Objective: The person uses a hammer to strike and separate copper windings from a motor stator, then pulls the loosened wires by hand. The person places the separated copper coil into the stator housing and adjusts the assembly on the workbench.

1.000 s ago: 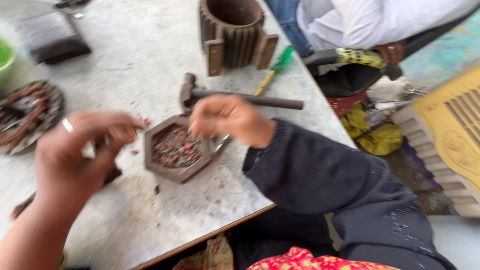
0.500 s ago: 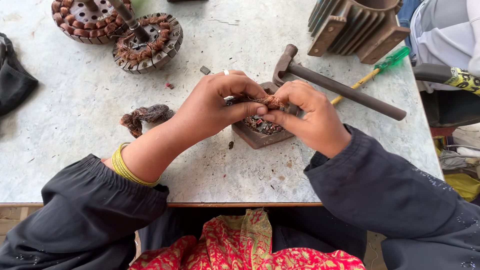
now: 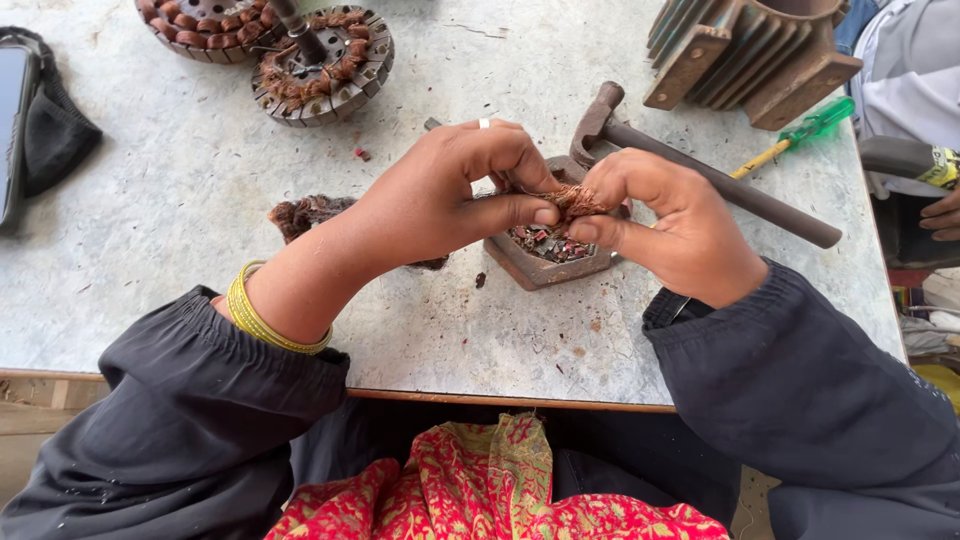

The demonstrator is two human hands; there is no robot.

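Observation:
My left hand (image 3: pixel 450 195) and my right hand (image 3: pixel 665 225) meet over a small hexagonal metal tray (image 3: pixel 545 262) holding bits of scrap. Both pinch a tangled clump of copper wire (image 3: pixel 575 202) between thumbs and fingers, just above the tray. A ring sits on a left finger and yellow bangles (image 3: pixel 262 318) circle my left wrist. A second brown wad of wire (image 3: pixel 305 213) lies on the table behind my left forearm.
A hammer (image 3: pixel 700 170) lies right behind the tray, a green-handled screwdriver (image 3: pixel 800 135) beyond it. Two wound motor stators (image 3: pixel 320 60) stand at the back, a finned metal housing (image 3: pixel 750 50) at back right, a black pouch (image 3: pixel 45 125) far left. Another person's hand (image 3: pixel 940 212) shows at the right edge.
The view has swung from the right side to straight over the table. My hands, apart a second ago, have come together on the copper wire above the tray.

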